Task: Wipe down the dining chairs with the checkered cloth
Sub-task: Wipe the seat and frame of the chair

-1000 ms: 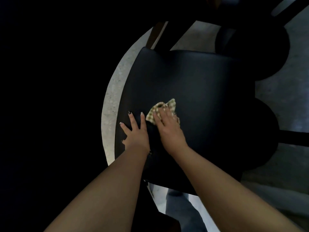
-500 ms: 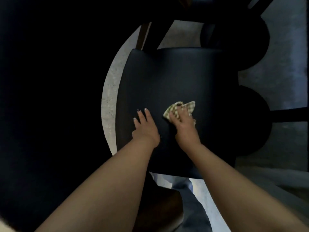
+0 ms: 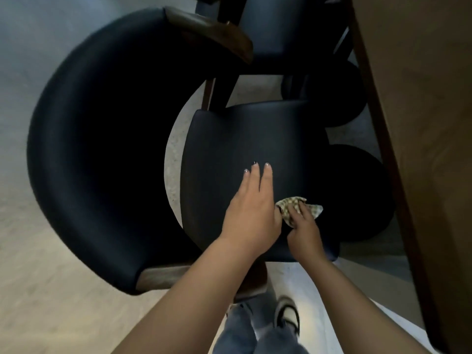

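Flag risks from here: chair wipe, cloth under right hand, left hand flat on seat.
1. The checkered cloth is bunched small under the right hand, so each pass likely covers little of the seat.
2. It sits by the seat's near right edge and could slide off.
3. The left hand rests flat beside it, likely blocking that patch.

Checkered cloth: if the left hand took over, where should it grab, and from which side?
Probably the free corner of the checkered cloth, coming from above on the table side. The right hand covers the near part, while that corner sticks out loose on the seat. The left hand lies flat beside it.
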{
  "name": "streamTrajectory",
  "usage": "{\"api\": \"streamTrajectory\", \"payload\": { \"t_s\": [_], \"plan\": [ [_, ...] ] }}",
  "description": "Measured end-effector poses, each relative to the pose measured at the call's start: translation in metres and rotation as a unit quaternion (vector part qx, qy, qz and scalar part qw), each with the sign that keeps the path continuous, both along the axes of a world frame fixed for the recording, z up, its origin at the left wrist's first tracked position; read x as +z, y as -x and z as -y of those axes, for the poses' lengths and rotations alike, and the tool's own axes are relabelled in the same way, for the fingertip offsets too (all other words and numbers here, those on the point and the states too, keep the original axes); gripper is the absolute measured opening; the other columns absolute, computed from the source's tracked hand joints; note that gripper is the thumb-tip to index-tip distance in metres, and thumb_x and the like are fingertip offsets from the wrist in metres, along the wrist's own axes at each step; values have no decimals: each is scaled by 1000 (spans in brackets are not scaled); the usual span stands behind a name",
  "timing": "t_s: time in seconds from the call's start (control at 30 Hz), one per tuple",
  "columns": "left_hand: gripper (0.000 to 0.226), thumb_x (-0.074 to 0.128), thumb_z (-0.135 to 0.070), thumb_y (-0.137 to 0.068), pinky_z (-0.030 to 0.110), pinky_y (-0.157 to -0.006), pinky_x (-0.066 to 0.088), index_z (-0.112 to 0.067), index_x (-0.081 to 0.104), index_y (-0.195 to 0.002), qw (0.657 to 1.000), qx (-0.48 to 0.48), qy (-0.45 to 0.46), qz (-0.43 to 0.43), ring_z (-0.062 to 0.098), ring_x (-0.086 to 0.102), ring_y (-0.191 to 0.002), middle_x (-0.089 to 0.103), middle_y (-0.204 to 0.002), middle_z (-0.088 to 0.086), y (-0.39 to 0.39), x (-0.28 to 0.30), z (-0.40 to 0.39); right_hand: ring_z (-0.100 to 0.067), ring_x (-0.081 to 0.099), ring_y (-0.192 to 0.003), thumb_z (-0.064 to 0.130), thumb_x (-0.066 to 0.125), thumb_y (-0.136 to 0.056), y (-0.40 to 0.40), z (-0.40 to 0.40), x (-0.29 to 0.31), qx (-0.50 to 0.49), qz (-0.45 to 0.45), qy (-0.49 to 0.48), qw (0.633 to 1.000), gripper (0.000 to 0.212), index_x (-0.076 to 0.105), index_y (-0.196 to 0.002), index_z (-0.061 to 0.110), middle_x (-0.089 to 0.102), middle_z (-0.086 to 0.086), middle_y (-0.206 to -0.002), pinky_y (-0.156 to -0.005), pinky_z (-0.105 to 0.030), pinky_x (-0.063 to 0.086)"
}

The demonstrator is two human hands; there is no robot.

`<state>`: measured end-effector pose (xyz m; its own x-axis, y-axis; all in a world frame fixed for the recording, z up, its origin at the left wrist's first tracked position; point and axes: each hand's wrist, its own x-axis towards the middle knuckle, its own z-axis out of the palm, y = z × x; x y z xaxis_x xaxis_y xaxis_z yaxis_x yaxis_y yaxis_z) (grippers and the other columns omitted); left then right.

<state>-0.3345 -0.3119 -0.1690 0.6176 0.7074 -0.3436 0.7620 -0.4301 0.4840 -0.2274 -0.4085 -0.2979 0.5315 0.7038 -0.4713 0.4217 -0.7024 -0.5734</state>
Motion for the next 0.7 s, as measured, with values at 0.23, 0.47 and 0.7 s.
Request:
{"api": "streamTrajectory", "payload": {
  "t_s": [0.23, 0.47, 0.7],
  "plan": [
    [44, 55, 9, -85, 38, -102, 48, -1, 63, -127, 950, -83, -117, 277, 24, 57, -125, 61, -132, 13, 23, 26, 50, -31, 43, -129, -3, 45, -91, -4, -4, 21, -1, -6, -57, 998, 43, 53, -131, 8, 45, -18, -142, -105, -41, 38],
    [28, 56, 13, -84, 37, -78, 56, 6, 70, -107, 923, -87, -166, 335, 27, 69, -92, 71, -101, 16, 86, 8, 99, -20, 28, -141, -14, 41, -86, 13, 26, 29, -16, -51, -69, 996, 58, 49, -138, 10, 28, -6, -154, -106, -14, 20],
    [29, 50, 0, -84, 32, -73, 56, -2, 74, -101, 953, -160, -140, 217, 24, 68, -87, 73, -99, 10, 183, -41, 115, -21, 22, -143, -19, 40, -83, 27, 32, 21, 18, -63, -48, 997, 61, 48, -137, 7, 24, -6, -156, -116, -27, 21]
  ]
}}
